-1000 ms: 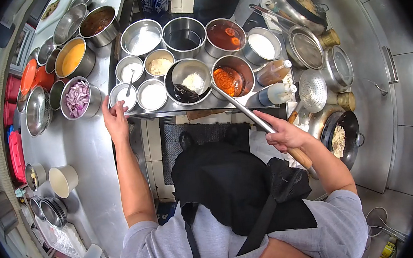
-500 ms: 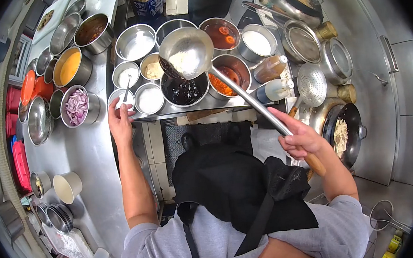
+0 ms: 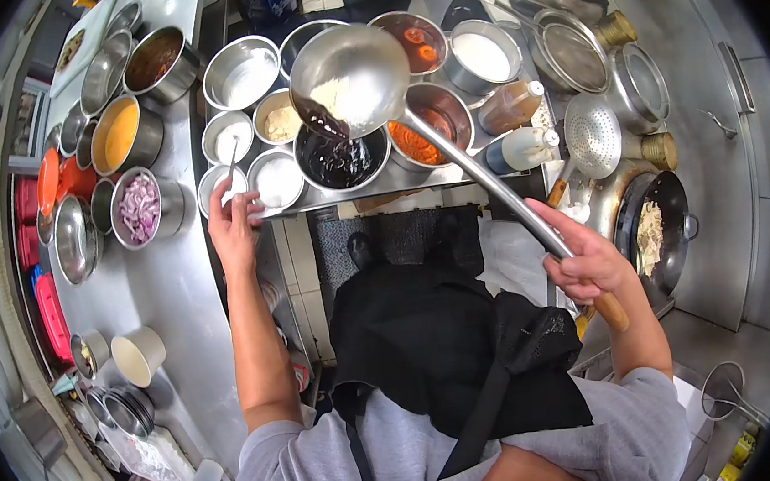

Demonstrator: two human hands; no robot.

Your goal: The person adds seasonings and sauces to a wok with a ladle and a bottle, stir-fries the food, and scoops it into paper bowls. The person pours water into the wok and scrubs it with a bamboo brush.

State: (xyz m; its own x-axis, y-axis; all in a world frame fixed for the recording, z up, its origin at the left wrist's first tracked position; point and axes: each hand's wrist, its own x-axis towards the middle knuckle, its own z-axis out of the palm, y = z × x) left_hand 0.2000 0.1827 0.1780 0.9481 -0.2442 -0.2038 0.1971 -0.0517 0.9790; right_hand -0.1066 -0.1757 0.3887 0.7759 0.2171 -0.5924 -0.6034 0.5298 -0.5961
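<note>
My right hand (image 3: 587, 264) is wrapped round the long handle of a large steel ladle (image 3: 370, 68), near its wooden end. The ladle's bowl hangs tilted above the pots, with dark sauce and pale granules inside. Below it is a pot of glossy dark sauce (image 3: 341, 157). At the front left, my left hand (image 3: 233, 224) has its fingers bent around the lower end of a thin spoon (image 3: 232, 158). The spoon reaches into a small bowl of white powder (image 3: 222, 131). Beside that hand stands a bowl of white granules (image 3: 275, 179).
Pots of orange-red paste (image 3: 418, 150) and red liquid (image 3: 397, 42), plus squeeze bottles (image 3: 519, 151), stand to the right. A perforated skimmer (image 3: 593, 137) and a wok (image 3: 672, 224) with food lie farther right. Chopped onions (image 3: 139, 205) and yellow liquid (image 3: 116, 134) are left.
The ladle appears larger and closer, and more dark sauce shows in its bowl. My left hand's fingers have drawn in at the spoon. The whole view has shifted slightly.
</note>
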